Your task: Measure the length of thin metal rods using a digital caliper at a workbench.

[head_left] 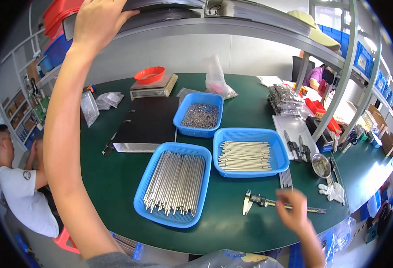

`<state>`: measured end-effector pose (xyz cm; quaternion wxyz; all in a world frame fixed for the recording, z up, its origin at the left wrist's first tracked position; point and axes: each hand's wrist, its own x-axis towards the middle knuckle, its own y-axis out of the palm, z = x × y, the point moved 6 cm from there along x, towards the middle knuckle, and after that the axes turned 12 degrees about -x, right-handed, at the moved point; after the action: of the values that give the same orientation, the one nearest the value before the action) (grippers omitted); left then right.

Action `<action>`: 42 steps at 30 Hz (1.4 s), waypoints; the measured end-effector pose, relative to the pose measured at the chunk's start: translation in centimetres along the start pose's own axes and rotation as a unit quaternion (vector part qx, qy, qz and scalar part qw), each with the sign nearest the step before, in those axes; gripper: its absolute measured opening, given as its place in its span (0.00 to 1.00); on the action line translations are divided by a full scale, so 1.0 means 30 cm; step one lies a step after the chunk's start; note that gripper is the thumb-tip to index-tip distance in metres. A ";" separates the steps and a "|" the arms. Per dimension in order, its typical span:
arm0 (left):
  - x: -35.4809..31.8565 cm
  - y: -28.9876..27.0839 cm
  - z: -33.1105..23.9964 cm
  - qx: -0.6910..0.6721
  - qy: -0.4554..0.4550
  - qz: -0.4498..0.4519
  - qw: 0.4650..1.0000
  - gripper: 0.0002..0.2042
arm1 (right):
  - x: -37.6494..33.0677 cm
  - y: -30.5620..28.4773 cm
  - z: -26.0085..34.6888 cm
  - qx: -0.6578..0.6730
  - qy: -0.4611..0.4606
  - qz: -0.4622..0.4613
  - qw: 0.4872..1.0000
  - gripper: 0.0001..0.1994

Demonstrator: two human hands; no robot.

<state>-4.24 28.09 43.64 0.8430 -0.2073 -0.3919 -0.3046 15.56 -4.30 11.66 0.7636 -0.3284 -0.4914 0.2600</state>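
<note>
My left hand (100,22) is raised at the shelf's left end, beside dark folders (160,18). Its thumb points out to the right; the other fingers run past the upper edge, so what they touch is hidden. My right hand (295,210), blurred, hovers over a digital caliper (261,200) lying on the green table. Its fingers are loosely bent, thumb apart, with nothing seen between them. Left of the caliper stands a blue basket (139,203) of long metal rods (174,183). Behind it, another blue basket (250,174) holds thin cream-coloured rods (245,156).
A third blue basket (177,117) holds small metal pieces. A black binder (145,120) and a scale (154,89) with a red tray stand behind. Knives (292,147), a metal bowl (321,166) and a white glove (333,192) lie right. Two people (24,192) (315,80) sit nearby.
</note>
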 end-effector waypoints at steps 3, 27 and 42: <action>-0.066 -0.075 0.000 0.030 0.037 0.008 0.999 0.18 | 0.413 -0.045 0.287 0.246 -0.122 0.090 0.957 0.14; -0.704 -0.493 -0.985 -0.362 -0.102 0.309 0.873 0.28 | -0.020 0.365 0.271 0.704 0.187 0.172 0.664 0.32; -0.807 -0.569 -0.448 -0.303 -0.658 -0.192 0.662 0.35 | -0.223 0.399 0.040 0.665 0.281 0.140 0.678 0.40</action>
<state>-20.88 16.24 18.33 0.1791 -0.5182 -0.7615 -0.3457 11.00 -1.03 -0.92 0.8377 0.1435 0.1007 0.5173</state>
